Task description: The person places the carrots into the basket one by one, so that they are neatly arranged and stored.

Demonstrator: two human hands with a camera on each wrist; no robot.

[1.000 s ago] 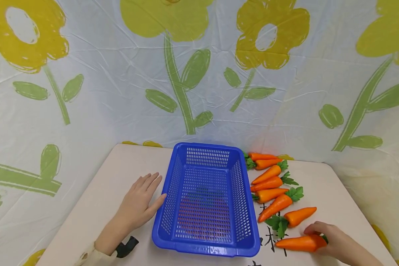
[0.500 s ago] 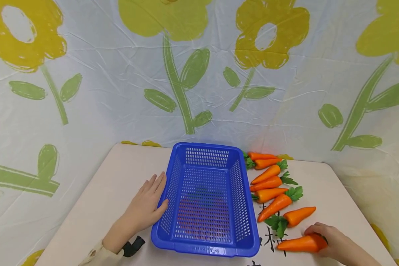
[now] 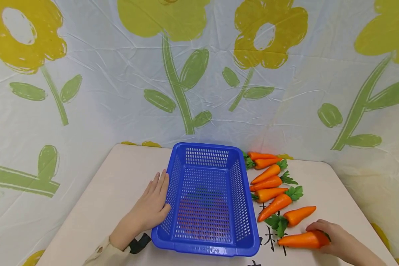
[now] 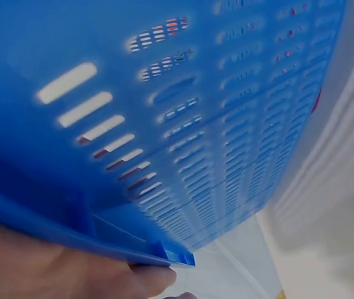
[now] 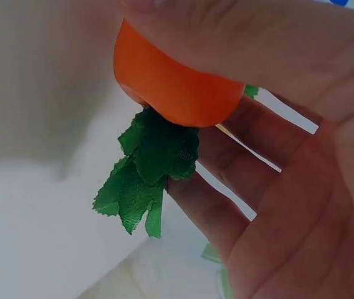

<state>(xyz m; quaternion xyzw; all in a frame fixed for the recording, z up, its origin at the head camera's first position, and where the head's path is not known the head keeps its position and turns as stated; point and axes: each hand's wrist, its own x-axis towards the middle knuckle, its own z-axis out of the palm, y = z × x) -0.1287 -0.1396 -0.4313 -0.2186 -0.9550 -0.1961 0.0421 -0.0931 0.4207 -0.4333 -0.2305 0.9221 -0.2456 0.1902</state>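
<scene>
In the head view a blue plastic basket (image 3: 206,249) with slotted walls stands mid-table. My left hand (image 3: 151,207) lies along its left rim, fingers fairly straight. The left wrist view shows the basket's wall (image 4: 33,50) close up, with the fingers (image 4: 102,274) by its rim. At the lower right my right hand (image 3: 336,240) holds an orange carrot (image 3: 302,241) by its thick top, tip pointing left. Up close, the thumb lies across the carrot (image 5: 177,93), the fingers are on its other side, and green fabric leaves (image 5: 158,162) hang below.
Several more carrots lie right of the basket in a loose column, the nearest being a carrot (image 3: 299,216) just beyond my right hand. Black characters (image 3: 272,240) mark the pale table (image 3: 119,177). Behind rises a flower-printed cloth (image 3: 119,111). A dark strap (image 3: 139,244) sits near my left wrist.
My left hand has moved right and slightly away from me, from beside the basket onto its left rim. My right hand, with the carrot, has shifted only slightly.
</scene>
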